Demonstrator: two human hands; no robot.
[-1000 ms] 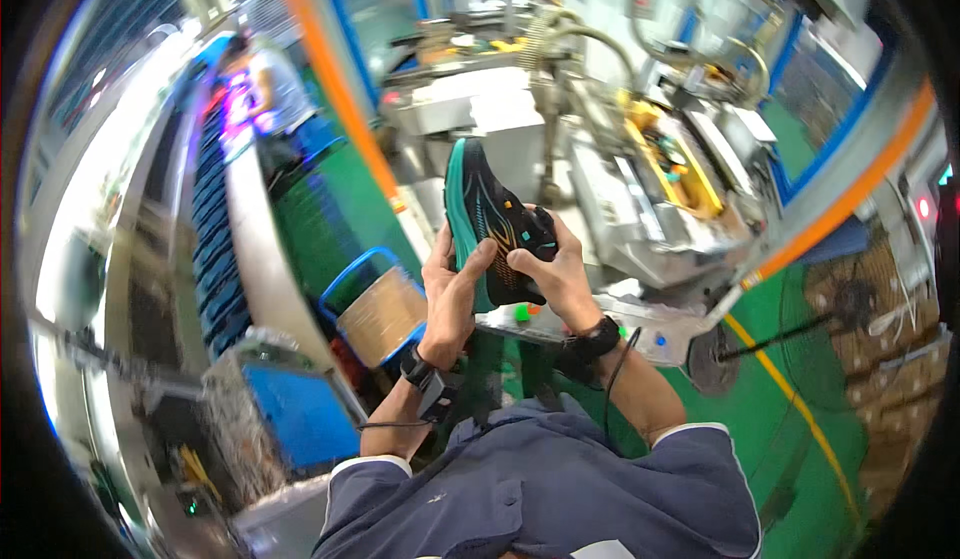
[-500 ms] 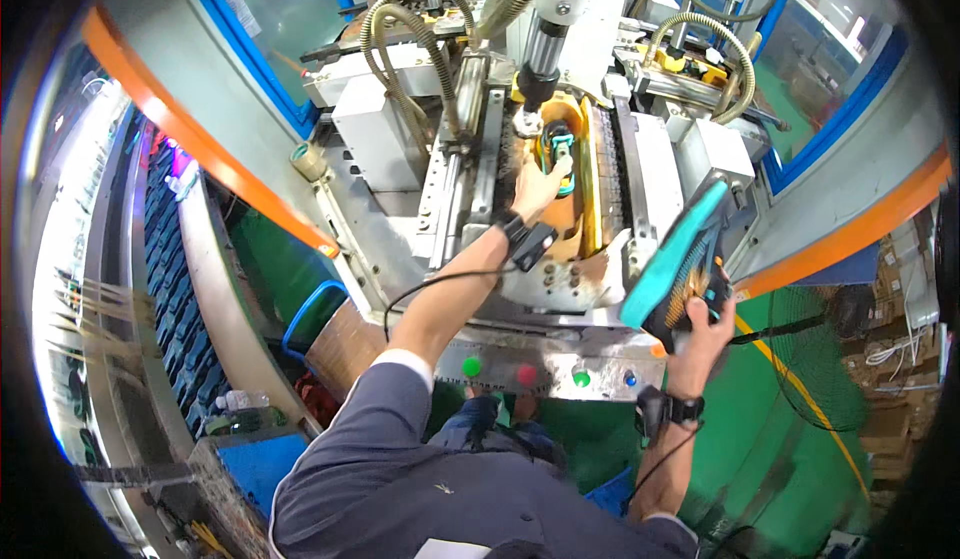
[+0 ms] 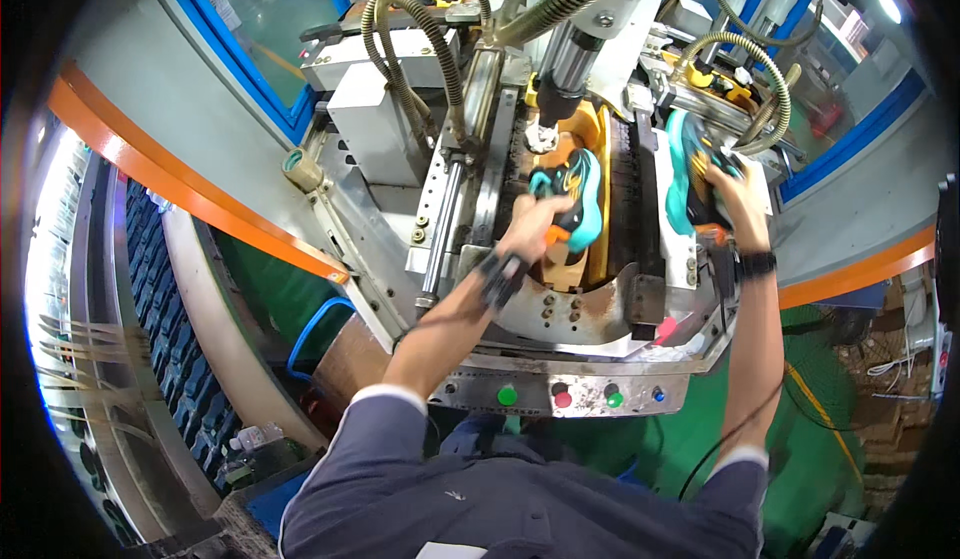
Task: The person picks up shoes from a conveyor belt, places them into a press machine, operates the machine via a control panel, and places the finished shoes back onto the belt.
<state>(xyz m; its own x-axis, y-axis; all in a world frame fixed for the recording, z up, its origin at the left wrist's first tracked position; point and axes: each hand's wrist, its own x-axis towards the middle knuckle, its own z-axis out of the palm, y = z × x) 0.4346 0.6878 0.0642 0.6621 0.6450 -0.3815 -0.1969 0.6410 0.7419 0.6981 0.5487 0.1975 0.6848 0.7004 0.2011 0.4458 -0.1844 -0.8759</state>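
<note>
Moved forward: first shoe (image 3: 681, 177), gripped by my right hand (image 3: 738, 197). Left hand (image 3: 534, 226) grasps second shoe (image 3: 587, 199), grip partly hidden.

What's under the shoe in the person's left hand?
Below that shoe is a yellow-orange tray, partly visible past both ends of the shoe. Whatever lies directly behind the shoe and left hand is covered and can't be seen.

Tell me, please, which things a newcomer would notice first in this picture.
First would come the teal-and-black shoe in the left hand, at the yellow trough in the middle, and a similar shoe in the right hand, farther right. Next, an orange bar slants down on the left, and a red button sits between green ones on the front panel.
</note>
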